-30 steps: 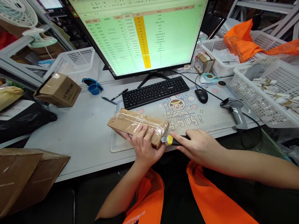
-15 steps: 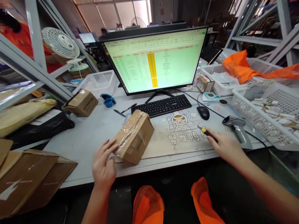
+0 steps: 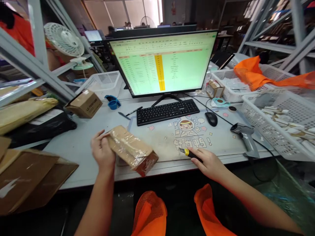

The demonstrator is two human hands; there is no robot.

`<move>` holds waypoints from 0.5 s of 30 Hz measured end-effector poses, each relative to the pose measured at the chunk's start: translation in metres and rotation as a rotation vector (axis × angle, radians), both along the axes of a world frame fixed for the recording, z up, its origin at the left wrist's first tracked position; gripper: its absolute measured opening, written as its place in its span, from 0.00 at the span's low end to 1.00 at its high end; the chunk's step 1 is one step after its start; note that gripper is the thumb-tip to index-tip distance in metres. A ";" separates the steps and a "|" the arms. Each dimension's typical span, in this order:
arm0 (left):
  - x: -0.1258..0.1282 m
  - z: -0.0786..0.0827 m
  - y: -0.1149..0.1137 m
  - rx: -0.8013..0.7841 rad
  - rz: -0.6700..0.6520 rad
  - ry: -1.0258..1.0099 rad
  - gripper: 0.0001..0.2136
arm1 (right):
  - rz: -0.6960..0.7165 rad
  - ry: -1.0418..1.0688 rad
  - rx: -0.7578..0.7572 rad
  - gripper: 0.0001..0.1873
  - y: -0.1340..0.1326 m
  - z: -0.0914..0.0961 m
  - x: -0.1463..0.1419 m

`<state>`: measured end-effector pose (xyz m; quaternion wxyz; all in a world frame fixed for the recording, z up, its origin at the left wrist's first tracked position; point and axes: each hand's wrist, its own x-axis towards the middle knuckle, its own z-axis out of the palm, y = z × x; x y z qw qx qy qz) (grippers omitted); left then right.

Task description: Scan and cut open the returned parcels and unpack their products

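Gripping with the bare left hand (image 3: 103, 152) a brown oblong cardboard box (image 3: 131, 149) by its ten-o'clock end; might drop it from that one-ended hold. Clasping with the bare right hand (image 3: 209, 164), at three o'clock from it, a slim black-and-yellow utility knife (image 3: 194, 155); might slip and cut, given the exposed blade (image 3: 181, 150). On the box, showing creases and glossy clear tape (image 3: 138, 159).
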<state>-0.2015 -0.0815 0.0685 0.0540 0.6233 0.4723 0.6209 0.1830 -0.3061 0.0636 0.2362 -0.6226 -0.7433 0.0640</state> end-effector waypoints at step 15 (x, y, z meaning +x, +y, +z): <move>0.038 0.000 -0.080 0.109 -0.352 0.292 0.24 | 0.368 -0.201 0.187 0.25 0.035 0.050 -0.094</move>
